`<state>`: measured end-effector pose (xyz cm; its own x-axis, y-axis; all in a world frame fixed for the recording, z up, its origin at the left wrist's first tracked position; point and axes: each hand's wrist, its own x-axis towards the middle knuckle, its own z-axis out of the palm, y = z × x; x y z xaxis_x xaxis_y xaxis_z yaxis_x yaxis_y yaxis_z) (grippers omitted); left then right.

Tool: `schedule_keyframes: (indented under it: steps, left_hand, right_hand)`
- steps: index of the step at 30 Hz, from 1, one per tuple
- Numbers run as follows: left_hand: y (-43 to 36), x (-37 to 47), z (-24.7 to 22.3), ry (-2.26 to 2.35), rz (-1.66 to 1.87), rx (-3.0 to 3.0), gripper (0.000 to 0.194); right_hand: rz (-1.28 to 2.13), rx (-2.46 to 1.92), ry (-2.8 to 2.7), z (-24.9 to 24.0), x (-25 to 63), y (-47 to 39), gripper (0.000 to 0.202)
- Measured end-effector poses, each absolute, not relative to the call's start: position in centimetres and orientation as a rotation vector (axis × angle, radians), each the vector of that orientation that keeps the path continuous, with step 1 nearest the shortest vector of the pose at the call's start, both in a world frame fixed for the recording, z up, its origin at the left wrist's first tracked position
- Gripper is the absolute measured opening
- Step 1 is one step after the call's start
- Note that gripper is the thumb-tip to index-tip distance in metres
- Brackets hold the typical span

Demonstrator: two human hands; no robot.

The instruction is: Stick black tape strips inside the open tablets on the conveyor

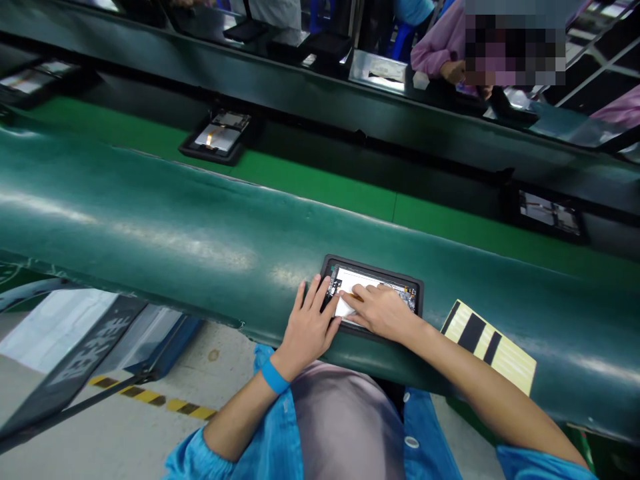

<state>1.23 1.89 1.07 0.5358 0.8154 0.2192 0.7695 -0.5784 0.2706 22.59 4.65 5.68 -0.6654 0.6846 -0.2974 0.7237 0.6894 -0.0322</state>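
Note:
A black tray (pixel 421 293) holding an opened flat device (pixel 370 275) with a white panel and circuit parts lies on the green bench in front of me. My left hand (pixel 311 327) rests at its left edge with fingers spread, a blue band round the wrist. Over the white panel, my right hand (pixel 383 310) has its fingers bent, the index fingertip pressing near an orange strip at the device's left side. Whether its fingers pinch anything is too small to tell.
A pale yellow sheet with black strips (pixel 493 343) lies right of the tray. Beyond the bench edge, a green conveyor (pixel 300 183) carries more trays with devices (pixel 220 137). Across it, a person in pink (pixel 440 50) works with both hands. A metal frame stands at lower left.

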Motion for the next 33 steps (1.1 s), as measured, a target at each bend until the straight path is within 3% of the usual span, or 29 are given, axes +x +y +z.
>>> schedule_keyframes:
  steps: [22, 33]
  left_hand:
    - [1.7, 0.6, 0.6, 1.375, 0.594, 2.577, 0.041]
    - [1.7, 0.8, 0.7, 1.404, 0.561, 2.592, 0.045]
  right_hand:
    - [-0.342, 1.143, 2.653, 5.9, 23.0, 5.3, 0.058]
    - [-0.326, 1.115, 2.706, 6.2, 23.2, 5.6, 0.049]
